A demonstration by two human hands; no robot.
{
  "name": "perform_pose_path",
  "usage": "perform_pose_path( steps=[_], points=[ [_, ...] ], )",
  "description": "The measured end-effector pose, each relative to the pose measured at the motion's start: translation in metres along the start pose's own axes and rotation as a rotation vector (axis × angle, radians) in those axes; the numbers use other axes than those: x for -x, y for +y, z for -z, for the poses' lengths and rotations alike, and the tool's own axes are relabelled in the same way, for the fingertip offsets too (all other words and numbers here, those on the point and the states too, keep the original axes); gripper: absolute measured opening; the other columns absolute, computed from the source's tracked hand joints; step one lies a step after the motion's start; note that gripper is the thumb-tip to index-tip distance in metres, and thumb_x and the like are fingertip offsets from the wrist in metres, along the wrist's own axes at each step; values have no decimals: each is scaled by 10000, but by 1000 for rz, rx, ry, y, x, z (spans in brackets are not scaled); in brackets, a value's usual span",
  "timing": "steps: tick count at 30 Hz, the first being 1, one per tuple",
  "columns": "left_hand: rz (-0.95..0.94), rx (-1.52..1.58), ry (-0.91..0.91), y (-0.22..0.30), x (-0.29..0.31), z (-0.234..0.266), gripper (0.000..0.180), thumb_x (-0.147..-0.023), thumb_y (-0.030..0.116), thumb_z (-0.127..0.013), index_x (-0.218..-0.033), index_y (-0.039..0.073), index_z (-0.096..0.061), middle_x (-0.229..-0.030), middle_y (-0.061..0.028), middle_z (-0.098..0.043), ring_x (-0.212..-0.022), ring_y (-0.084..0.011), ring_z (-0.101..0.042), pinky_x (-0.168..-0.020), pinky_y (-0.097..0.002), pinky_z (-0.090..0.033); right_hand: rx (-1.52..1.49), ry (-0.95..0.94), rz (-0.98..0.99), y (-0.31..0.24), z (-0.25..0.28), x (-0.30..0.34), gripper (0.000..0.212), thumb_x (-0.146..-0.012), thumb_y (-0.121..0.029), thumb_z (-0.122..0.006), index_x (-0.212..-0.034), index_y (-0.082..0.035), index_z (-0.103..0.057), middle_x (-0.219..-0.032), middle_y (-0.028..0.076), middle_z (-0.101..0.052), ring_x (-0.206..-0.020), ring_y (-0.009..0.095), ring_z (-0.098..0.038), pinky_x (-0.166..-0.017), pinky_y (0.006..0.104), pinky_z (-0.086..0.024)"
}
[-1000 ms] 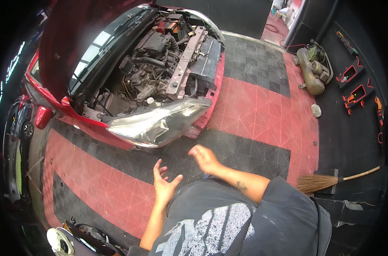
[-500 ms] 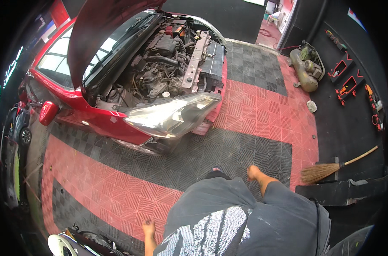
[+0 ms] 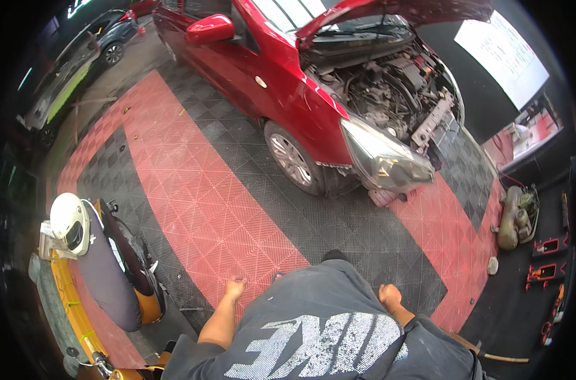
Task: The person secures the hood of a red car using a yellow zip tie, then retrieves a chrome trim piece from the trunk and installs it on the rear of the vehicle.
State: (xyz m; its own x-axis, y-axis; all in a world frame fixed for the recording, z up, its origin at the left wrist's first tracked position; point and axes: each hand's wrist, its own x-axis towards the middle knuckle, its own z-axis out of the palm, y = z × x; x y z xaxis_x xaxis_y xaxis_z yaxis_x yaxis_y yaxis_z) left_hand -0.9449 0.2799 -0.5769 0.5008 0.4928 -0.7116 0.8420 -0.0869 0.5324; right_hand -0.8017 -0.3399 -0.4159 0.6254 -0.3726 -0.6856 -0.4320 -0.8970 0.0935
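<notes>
My left hand (image 3: 236, 288) hangs low beside my dark shirt, fingers loosely apart, with nothing seen in it. On the other side my right hand (image 3: 390, 295) is curled closed, and I see no object in it. Neither hand touches anything. Ahead stands a red car (image 3: 288, 101) with its hood (image 3: 402, 9) raised. Its engine bay (image 3: 389, 85) lies exposed, and the front bumper is off below the headlight (image 3: 386, 155).
A motorcycle (image 3: 145, 259) with a white helmet (image 3: 69, 221) on it stands at the left. An air compressor (image 3: 514, 218) sits by the right wall, near a broom handle (image 3: 500, 358). Red and black tiles (image 3: 218, 209) cover the floor. Another car (image 3: 114, 38) stands far left.
My view has turned left, bringing the motorcycle and helmet into sight and shifting the red car up and right. My left hand has swung forward; my right hand has swung back.
</notes>
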Motion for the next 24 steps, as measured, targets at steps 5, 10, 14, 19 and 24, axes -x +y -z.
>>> perform_pose_path(
  steps=[5, 10, 14, 19, 24],
  points=[
    [-55, 53, 23, 62, 18, 39, 416, -959, 288, -801, -1272, 18, -752, -1166, -211, -790, -1092, -302, -758, -974, -406, -588, 257, -205, 189, -37, -35, -29, 583, -1075, -484, -522, -1270, 12, -757, -1333, 270, -728, -1302, 457, -665, -1114, 478, -522],
    [39, 72, 28, 29, -5, 77, 405, -956, 291, -809, -1242, 8, -757, -1138, -198, -794, -1053, -290, -761, -935, -392, -593, 441, -439, 343, -114, -42, -65, 601, -1051, -520, -563, -1260, 5, -767, -1330, 262, -731, -1302, 455, -665, -1108, 476, -529],
    [130, 7, 71, 41, -17, 138, 414, -952, 302, -815, -1237, 7, -761, -1142, -204, -795, -1069, -292, -765, -946, -400, -587, 578, -390, 545, -240, -38, -126, 618, -1032, -550, -596, -1253, -1, -775, -1327, 256, -733, -1302, 454, -665, -1104, 474, -535],
    [220, 28, 157, 0, -69, 212, 558, -1002, 434, -746, -1320, -25, -733, -1230, -228, -781, -1172, -315, -745, -1011, -414, -561, 101, -139, 354, -476, 23, -150, 732, -940, -651, -708, -1218, 22, -783, -1324, 260, -733, -1318, 442, -660, -1096, 471, -537],
    [59, 112, 104, 80, -161, 263, 678, -1057, 556, -647, -1369, -43, -708, -1239, -158, -779, -1129, -254, -720, -1011, -391, -544, -157, -500, 842, -681, 89, -163, 893, -991, -761, -577, -1416, 17, -684, -1388, 271, -707, -1347, 369, -664, -1123, 461, -517]
  ],
)
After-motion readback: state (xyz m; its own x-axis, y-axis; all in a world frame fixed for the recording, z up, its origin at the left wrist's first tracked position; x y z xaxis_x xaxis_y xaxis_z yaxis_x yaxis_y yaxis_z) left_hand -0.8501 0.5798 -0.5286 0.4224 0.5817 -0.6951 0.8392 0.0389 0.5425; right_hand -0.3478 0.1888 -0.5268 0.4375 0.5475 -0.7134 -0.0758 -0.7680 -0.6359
